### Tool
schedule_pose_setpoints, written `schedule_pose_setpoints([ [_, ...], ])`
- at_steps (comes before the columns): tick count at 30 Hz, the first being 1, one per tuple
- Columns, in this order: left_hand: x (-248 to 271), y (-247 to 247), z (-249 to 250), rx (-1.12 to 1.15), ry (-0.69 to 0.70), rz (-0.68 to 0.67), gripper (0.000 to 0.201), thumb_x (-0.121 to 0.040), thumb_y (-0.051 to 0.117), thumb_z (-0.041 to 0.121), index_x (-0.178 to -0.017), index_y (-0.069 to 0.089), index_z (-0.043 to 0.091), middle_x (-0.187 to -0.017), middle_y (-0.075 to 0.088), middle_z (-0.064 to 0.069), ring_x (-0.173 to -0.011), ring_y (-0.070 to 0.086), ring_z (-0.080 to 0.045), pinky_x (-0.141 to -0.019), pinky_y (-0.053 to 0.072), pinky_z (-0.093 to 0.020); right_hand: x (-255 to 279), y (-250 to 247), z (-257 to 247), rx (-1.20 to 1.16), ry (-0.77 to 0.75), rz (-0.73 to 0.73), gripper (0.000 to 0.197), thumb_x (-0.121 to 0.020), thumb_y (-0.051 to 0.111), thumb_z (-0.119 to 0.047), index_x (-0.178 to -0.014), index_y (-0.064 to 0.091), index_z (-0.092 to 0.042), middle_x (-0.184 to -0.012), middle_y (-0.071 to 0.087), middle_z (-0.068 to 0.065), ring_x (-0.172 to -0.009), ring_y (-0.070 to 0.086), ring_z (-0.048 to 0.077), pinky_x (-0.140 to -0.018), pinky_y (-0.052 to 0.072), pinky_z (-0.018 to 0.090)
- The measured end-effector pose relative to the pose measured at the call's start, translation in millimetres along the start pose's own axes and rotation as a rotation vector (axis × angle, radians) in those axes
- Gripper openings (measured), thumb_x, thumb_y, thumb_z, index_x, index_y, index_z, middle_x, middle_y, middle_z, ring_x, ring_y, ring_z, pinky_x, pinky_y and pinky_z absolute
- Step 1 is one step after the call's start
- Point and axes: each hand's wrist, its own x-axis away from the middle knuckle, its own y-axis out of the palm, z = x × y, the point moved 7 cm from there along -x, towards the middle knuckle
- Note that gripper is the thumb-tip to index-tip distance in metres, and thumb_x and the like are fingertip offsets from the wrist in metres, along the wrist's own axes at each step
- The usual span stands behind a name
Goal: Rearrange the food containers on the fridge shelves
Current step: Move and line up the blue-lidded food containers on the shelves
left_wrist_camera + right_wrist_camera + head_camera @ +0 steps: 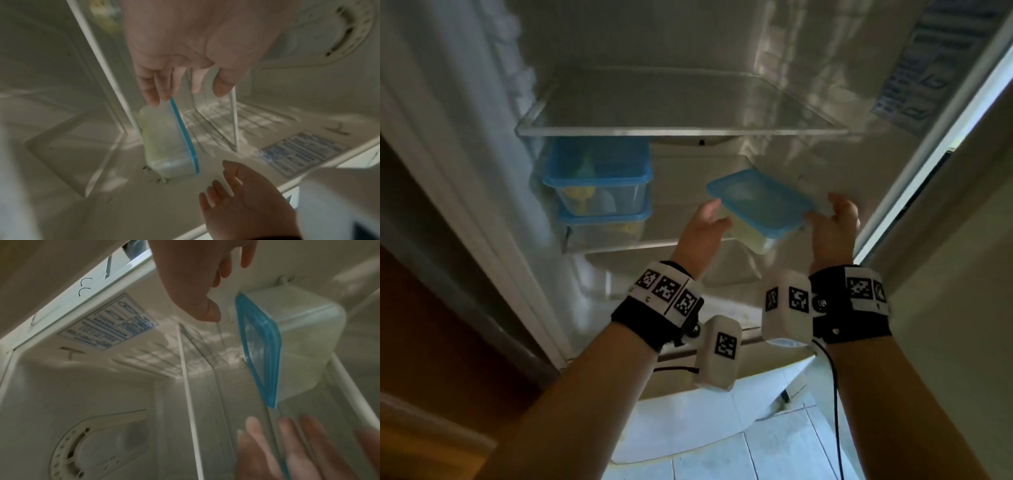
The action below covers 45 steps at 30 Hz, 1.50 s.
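Observation:
A clear food container with a blue lid is at the front right of the fridge's lower shelf, tilted; I cannot tell whether it rests fully on the glass. My left hand has straight fingers whose tips touch the container's left end. My right hand hovers spread by its right end, a little apart in the wrist views. Two more blue-lidded containers, one stacked on the other, stand at the shelf's left.
The upper glass shelf holds nothing. A blue-printed label is on the right inner wall. A round vented cover sits in the fridge's ceiling. A wooden panel flanks the fridge at left, with a tiled floor below.

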Motion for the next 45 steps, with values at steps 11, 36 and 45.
schedule_pose_setpoints([
  [11, -27, 43, -15, -0.158, -0.081, -0.216, 0.057, -0.095, 0.039, 0.032, -0.147, 0.019, 0.021, -0.159, 0.012, -0.007, -0.147, 0.01, -0.018, -0.12, 0.016, -0.043, -29, 14, 40, -0.13, 0.216, -0.204, 0.074, -0.073, 0.06, -0.013, -0.142, 0.032, -0.011, -0.113, 0.042, 0.003, -0.076, 0.042, 0.001, -0.061, 0.036, 0.011],
  [36, -35, -39, 37, -0.388, 0.174, 0.011, 0.036, -0.092, 0.046, 0.016, -0.127, 0.054, 0.02, -0.13, 0.056, -0.001, -0.114, 0.051, -0.011, -0.101, 0.038, -0.028, -40, 113, 43, 0.253, 0.135, -0.442, 0.065, -0.084, 0.057, -0.021, -0.142, 0.029, -0.013, -0.138, 0.048, 0.015, -0.098, 0.047, 0.019, -0.063, 0.037, 0.024],
  [45, 1, -132, 74, -0.565, 0.434, 0.504, 0.021, -0.08, 0.057, 0.016, -0.094, 0.072, 0.016, -0.098, 0.071, 0.001, -0.096, 0.065, -0.016, -0.092, 0.046, -0.028, -28, 139, 44, 0.245, 0.169, -0.502, 0.064, -0.084, 0.054, -0.019, -0.142, 0.028, -0.015, -0.133, 0.051, 0.014, -0.098, 0.047, 0.02, -0.079, 0.038, 0.03],
])
